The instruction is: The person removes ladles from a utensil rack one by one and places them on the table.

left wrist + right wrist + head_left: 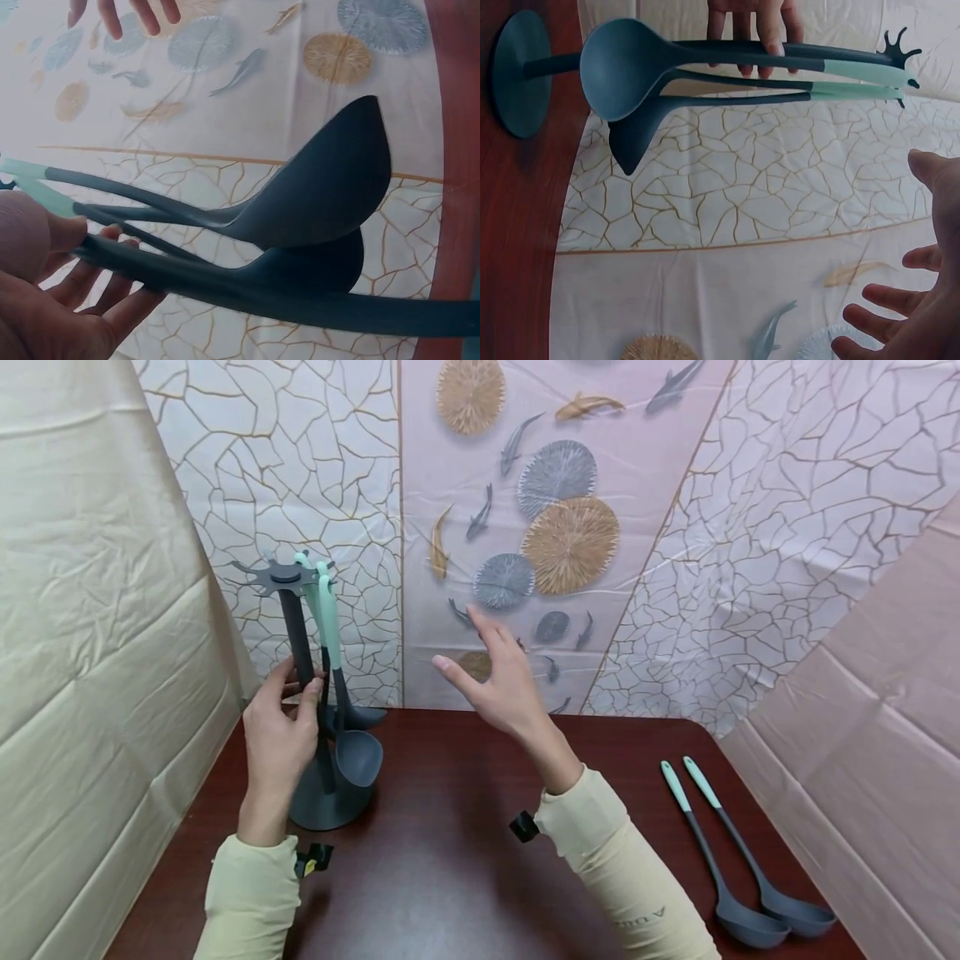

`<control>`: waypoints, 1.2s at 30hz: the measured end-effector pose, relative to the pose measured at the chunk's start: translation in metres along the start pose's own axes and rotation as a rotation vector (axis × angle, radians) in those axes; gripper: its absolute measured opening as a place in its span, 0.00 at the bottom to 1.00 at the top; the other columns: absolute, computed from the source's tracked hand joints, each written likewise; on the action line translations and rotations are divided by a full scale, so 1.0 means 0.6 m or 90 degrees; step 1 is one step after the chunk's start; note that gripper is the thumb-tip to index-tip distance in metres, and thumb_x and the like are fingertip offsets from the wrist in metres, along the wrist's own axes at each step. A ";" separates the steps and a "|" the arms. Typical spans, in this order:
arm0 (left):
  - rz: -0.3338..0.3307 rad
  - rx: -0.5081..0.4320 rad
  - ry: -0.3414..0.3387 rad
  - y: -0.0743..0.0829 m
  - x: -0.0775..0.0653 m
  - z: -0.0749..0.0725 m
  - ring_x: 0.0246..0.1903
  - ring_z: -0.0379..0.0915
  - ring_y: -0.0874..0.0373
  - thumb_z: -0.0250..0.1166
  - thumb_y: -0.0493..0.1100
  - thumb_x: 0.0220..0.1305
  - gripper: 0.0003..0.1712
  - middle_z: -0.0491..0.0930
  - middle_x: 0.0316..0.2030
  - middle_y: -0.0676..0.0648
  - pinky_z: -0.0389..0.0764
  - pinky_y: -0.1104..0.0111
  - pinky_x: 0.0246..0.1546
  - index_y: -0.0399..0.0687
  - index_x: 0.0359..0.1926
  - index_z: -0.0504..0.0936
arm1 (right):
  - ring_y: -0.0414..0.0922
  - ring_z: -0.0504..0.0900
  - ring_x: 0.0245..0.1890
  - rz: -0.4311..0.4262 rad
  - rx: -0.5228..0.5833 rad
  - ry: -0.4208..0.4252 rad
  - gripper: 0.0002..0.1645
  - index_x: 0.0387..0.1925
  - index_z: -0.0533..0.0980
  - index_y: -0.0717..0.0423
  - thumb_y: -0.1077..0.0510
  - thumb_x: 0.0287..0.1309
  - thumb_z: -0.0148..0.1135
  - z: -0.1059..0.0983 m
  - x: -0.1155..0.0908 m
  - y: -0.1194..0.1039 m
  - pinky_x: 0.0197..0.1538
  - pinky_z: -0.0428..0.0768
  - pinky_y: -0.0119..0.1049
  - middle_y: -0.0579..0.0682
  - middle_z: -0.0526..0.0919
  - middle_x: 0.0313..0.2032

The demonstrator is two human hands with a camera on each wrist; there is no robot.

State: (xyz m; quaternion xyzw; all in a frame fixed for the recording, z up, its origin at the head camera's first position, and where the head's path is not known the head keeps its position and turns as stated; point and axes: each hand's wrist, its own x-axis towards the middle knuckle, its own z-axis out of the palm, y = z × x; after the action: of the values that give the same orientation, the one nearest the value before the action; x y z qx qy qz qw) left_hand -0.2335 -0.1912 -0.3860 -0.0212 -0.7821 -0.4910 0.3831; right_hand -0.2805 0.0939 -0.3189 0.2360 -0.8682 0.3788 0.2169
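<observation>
1. The left hand (277, 727) grasps the dark post of a utensil stand (297, 639), the thumb on one side and the fingers curled round the other; whether it also touches a utensil stem next to the post, I cannot tell
2. The right hand (502, 681) is released and holds nothing; it hangs in the air to the right of the stand, well apart from it, with fingers spread and thumb held out
3. The utensil stand is upright on the left part of the table, toward its far edge, with its round dark base (330, 808) below and a ring of hooks (285, 575) at the top of the post
4. From the ring, on the side facing the right hand, hangs a ladle (358, 758) with a mint-green handle, dark stem and dark bowl, which faces the right wrist camera
5. Just behind that ladle hangs another dark-headed utensil (365, 718); the stems overlap, so I cannot tell the full count
6. Cream sleeves (251, 893) cover both forearms
7. On the right side of the dark red-brown table (435, 860) lie a nearer ladle (707, 857) and a farther ladle (745, 852), side by side, mint-green handles toward the far edge, bowls overlapping from the head view
8. Behind the table hangs a cloth (345, 460) printed with crack lines, fish and round leaf shapes
</observation>
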 end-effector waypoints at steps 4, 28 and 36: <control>-0.013 0.005 -0.002 0.000 0.001 -0.009 0.51 0.85 0.44 0.67 0.41 0.75 0.24 0.84 0.54 0.38 0.73 0.88 0.42 0.42 0.69 0.80 | 0.51 0.69 0.73 -0.009 0.008 -0.012 0.52 0.83 0.58 0.34 0.29 0.64 0.64 0.006 -0.001 -0.008 0.71 0.68 0.60 0.51 0.69 0.74; -0.018 0.015 -0.025 -0.001 0.007 -0.019 0.47 0.86 0.47 0.67 0.43 0.76 0.23 0.85 0.52 0.38 0.75 0.87 0.42 0.40 0.66 0.81 | 0.44 0.72 0.68 -0.045 0.056 0.000 0.48 0.81 0.64 0.40 0.29 0.65 0.63 0.031 0.010 -0.065 0.66 0.74 0.52 0.46 0.74 0.70; -0.023 0.016 -0.032 0.000 0.005 -0.018 0.48 0.86 0.46 0.66 0.44 0.76 0.23 0.85 0.52 0.38 0.74 0.88 0.42 0.41 0.67 0.80 | 0.46 0.72 0.69 -0.048 0.083 -0.008 0.48 0.81 0.64 0.38 0.30 0.65 0.64 0.037 0.016 -0.082 0.65 0.74 0.54 0.46 0.74 0.69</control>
State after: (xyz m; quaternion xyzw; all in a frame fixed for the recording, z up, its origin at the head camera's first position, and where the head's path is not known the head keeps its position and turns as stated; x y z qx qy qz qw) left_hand -0.2294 -0.2007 -0.3815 -0.0144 -0.7980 -0.4871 0.3545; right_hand -0.2646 0.0453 -0.2998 0.2846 -0.8333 0.4249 0.2098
